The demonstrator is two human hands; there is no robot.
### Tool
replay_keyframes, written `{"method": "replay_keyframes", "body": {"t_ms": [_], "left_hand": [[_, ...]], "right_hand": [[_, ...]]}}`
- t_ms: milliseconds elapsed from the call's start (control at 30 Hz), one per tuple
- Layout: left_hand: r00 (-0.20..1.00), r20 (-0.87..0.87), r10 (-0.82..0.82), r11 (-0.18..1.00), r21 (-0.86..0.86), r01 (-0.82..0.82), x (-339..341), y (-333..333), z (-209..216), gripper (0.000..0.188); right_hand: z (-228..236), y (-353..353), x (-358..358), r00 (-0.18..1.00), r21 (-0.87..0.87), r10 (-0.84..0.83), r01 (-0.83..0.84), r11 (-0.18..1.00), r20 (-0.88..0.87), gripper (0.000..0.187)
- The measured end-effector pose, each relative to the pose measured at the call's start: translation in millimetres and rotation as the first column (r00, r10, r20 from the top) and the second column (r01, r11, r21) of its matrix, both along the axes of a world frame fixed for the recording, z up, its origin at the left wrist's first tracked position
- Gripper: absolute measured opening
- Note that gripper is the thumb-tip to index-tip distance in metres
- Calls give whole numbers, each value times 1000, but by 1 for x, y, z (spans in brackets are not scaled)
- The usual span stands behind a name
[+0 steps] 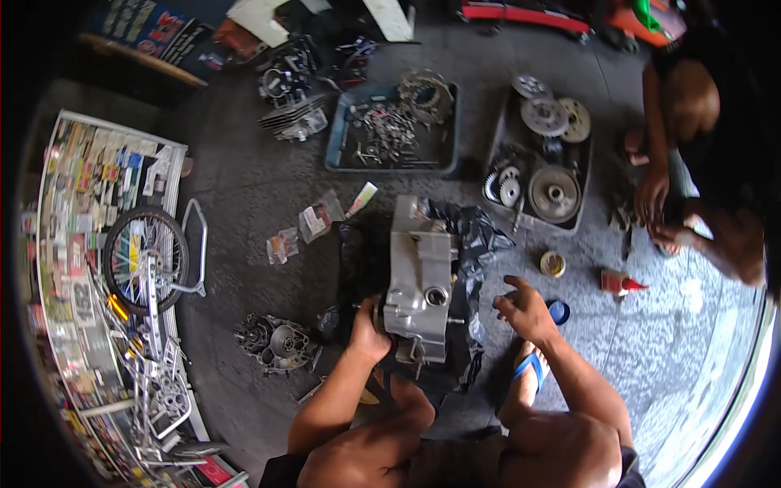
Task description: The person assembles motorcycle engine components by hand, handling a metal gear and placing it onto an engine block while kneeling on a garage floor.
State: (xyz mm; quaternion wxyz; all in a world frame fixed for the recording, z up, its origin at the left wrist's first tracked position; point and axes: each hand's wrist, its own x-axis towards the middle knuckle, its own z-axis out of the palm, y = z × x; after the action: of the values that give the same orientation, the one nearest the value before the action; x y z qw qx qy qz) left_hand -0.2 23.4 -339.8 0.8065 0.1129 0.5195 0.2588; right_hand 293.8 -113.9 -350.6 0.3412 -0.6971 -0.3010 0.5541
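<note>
The person's left hand contacts the engine crankcase on black plastic sheeting; the right hand, fingers parted, is clear of it.

The left forearm and the right forearm are bare, narrowing toward the wrist, and the left fingers and right fingers are uncovered. Dark cloth shows between bare, rounded knees; black fabric, sleeve or hem unclear, shows at either side of the lower edge. The right foot wears a bright blue, V-shaped flip-flop strap.
</note>
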Motion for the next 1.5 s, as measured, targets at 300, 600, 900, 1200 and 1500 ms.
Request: {"method": "replay_keyframes", "body": {"t_ms": [300, 600, 900, 1200, 1500], "left_hand": [[995, -61, -78, 990, 111, 84, -1, -20, 30, 60], [876, -430, -219, 934, 168, 316, -3, -21, 49, 63], [857, -514, -34, 900, 356, 250, -15, -40, 41, 45], [753, -602, 265, 644, 692, 326, -37, -51, -27, 36], [831, -556, 2, 964, 222, 146, 4, -27, 27, 46]], "right_hand": [[56, -6, 11, 978, 118, -198, 205, 972, -65, 57], [117, -47, 27, 970, 167, -241, 243, 955, -32, 60], [203, -53, 52, 940, 327, -295, 228, 917, 172, 61], [197, -27, 35, 956, 335, -159, 70, 939, 246, 74], [231, -21, 26, 941, 339, -78, -41, 940, 329, 81]]}}
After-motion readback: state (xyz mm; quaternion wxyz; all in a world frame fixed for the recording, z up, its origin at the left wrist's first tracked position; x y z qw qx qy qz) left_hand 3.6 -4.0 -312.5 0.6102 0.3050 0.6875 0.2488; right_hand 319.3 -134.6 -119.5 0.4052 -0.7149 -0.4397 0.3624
